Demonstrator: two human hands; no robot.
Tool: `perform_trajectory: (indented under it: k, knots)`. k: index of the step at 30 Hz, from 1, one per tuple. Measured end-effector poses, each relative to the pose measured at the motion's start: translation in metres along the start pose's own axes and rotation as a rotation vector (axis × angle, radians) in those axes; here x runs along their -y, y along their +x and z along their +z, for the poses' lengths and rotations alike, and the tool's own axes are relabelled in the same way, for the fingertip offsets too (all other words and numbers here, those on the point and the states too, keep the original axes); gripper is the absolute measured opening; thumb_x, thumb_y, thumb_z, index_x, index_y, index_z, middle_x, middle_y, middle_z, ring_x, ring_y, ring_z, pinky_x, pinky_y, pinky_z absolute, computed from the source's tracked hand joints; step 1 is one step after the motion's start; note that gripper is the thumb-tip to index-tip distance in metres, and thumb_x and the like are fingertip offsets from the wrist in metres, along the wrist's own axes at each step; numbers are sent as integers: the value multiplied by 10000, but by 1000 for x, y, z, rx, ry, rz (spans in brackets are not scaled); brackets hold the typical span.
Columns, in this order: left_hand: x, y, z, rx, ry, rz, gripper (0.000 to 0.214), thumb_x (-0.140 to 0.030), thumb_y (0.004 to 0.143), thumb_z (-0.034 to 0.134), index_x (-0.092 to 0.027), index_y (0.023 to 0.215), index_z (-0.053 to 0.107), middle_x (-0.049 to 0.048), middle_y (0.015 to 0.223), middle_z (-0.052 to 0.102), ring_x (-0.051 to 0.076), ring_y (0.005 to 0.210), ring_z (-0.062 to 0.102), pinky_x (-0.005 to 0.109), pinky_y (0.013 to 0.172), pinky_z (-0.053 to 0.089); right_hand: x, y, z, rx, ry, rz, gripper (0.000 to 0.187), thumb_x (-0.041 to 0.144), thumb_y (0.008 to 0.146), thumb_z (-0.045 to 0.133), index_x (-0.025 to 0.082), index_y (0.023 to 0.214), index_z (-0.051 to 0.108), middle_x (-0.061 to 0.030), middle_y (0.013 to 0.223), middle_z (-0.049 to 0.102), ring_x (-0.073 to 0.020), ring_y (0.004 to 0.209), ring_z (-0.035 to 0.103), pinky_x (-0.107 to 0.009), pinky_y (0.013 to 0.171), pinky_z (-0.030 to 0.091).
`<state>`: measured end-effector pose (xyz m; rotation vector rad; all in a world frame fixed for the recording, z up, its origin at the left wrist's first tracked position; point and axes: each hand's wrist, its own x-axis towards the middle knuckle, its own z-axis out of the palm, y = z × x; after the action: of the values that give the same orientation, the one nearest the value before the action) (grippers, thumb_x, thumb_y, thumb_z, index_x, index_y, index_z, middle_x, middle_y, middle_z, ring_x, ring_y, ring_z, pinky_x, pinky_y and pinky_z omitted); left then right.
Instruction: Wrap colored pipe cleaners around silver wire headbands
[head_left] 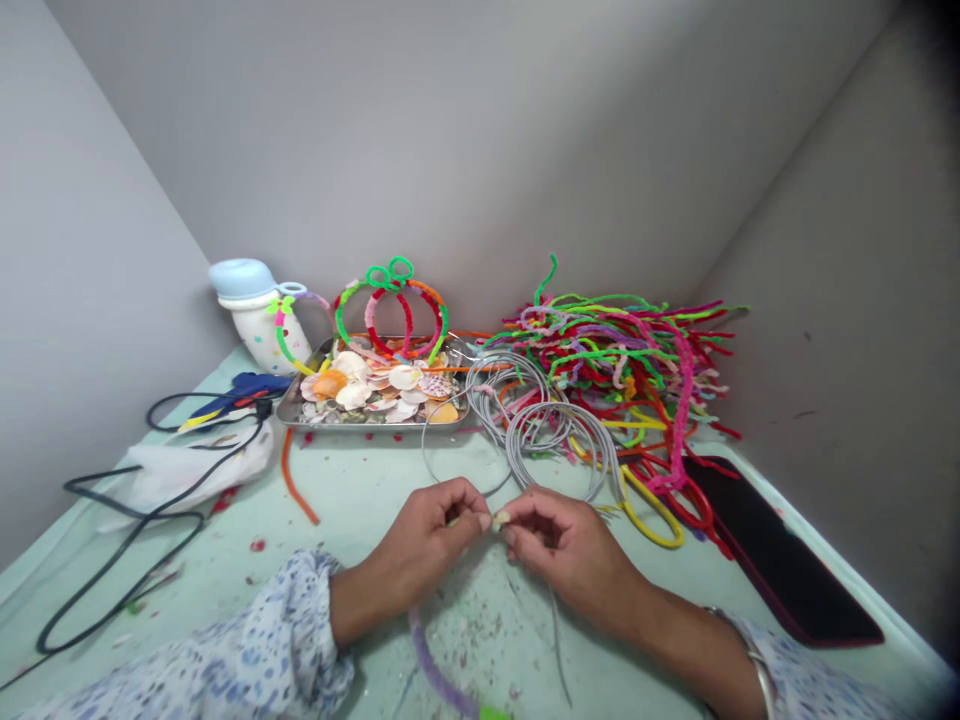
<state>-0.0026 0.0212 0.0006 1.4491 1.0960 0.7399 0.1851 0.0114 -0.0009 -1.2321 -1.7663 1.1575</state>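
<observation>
Above the middle of the table, my left hand (431, 535) and my right hand (574, 550) meet fingertip to fingertip, both closed in a pinch. Between them shows a small pale yellow fuzzy piece (501, 519), which looks like the end of a pipe cleaner; most of it is hidden by the fingers. A purple pipe cleaner length (436, 672) with a green end curves down from beneath my left hand. Under my right hand a thin grey wire (559, 650) hangs or lies; whether it is held, I cannot tell. Grey wire coils (562, 440) lie just beyond my fingers.
A metal tray (375, 428) of seashells (352, 375) carries pipe cleaner rings (409, 310). A tangled pipe cleaner heap (615, 345) and a dark phone (780, 550) lie right. A bottle (262, 315), pliers (247, 390), plastic bag (202, 465) and black cable (142, 520) occupy the left.
</observation>
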Motion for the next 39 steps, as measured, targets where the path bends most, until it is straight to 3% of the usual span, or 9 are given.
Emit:
perform_trajectory:
  k: [6, 13, 26, 30, 32, 34, 37, 39]
  knots:
    - [0, 2, -1, 23, -66, -36, 117, -254, 807, 573, -139, 786, 585, -60, 585, 442, 79, 527, 361, 202, 494, 265, -1, -2, -4, -41, -216, -248, 183, 124, 803, 560, 207, 877, 706, -11, 732, 617, -127, 646, 573, -231, 591, 442]
    - [0, 3, -2, 14, -59, -38, 144, -278, 794, 592, -136, 767, 594, -54, 579, 462, 78, 513, 374, 201, 486, 270, -7, -2, -5, -42, -323, -421, 256, 96, 813, 516, 214, 944, 701, -39, 776, 653, -145, 692, 613, -246, 636, 481]
    - [0, 6, -1, 12, -87, -74, 161, -293, 767, 617, -136, 743, 591, -57, 550, 466, 69, 473, 368, 197, 456, 257, -8, -4, -7, 66, -486, -449, 287, 88, 843, 454, 194, 977, 685, -69, 841, 634, -167, 754, 611, -267, 707, 500]
    - [-1, 6, -1, 16, -108, -81, 166, -295, 759, 627, -135, 737, 591, -57, 549, 472, 67, 467, 371, 197, 453, 253, -8, -4, -8, 47, -435, -453, 303, 84, 833, 458, 208, 988, 686, -64, 847, 639, -166, 762, 610, -270, 707, 493]
    - [-2, 6, -1, 11, -108, -73, 167, -297, 758, 630, -136, 733, 591, -58, 550, 470, 67, 470, 372, 196, 456, 255, -6, -3, -8, 12, -342, -400, 270, 104, 823, 491, 220, 958, 693, -52, 832, 646, -159, 738, 606, -266, 678, 485]
    - [-2, 6, -2, 6, -99, -61, 168, -298, 761, 632, -137, 734, 591, -56, 554, 470, 67, 475, 372, 195, 461, 260, -3, -2, -7, -3, -187, -243, 190, 170, 837, 527, 214, 929, 687, -36, 776, 647, -147, 675, 596, -252, 612, 472]
    - [-3, 5, -2, 5, -77, -50, 176, -302, 765, 636, -133, 741, 594, -48, 569, 484, 67, 485, 373, 197, 469, 266, 1, 0, -6, 45, 98, 36, 167, 295, 870, 536, 188, 934, 647, -17, 709, 632, -135, 619, 599, -227, 544, 458]
    - [-3, 4, -2, 15, -72, -43, 178, -300, 770, 636, -128, 747, 596, -43, 580, 494, 68, 496, 377, 198, 476, 269, 1, 1, -5, 95, 228, 130, 202, 349, 878, 533, 176, 906, 633, -14, 706, 629, -126, 595, 604, -209, 503, 441]
